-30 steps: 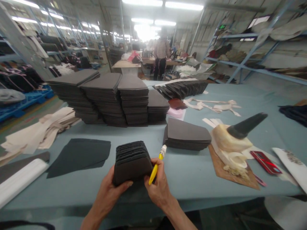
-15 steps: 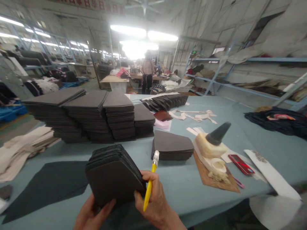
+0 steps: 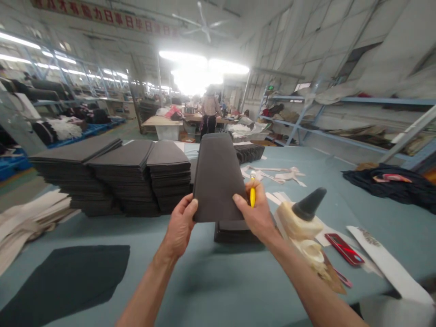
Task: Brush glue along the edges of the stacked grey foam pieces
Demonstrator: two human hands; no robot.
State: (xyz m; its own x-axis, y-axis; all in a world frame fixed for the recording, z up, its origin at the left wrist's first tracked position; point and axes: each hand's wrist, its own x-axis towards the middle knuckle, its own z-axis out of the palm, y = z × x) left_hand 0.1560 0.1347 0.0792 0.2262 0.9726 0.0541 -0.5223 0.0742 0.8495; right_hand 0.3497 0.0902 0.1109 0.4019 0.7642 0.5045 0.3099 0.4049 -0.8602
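Both hands hold a stack of dark grey cut foam pieces (image 3: 218, 177) upright above the blue-grey table (image 3: 218, 277), its flat face toward me. My left hand (image 3: 180, 225) grips its lower left edge with thumb in front. My right hand (image 3: 256, 213) grips the lower right edge and also keeps a yellow marker pen (image 3: 252, 193) tucked between its fingers. Directly below and behind the held stack lies a low pile of the same dark pieces (image 3: 235, 231).
Tall stacks of dark sheets (image 3: 112, 175) fill the table's left back. A glue pot with a black cone nozzle (image 3: 304, 211) sits on a brown board right of my hands, beside a red phone (image 3: 344, 249). A dark sheet (image 3: 64, 281) lies front left. A person (image 3: 209, 111) stands far back.
The stack was low near my body, fanned and tilted. Both hands have lifted it up and forward, squared it and stood it upright over the low pile. The camera tilted up.
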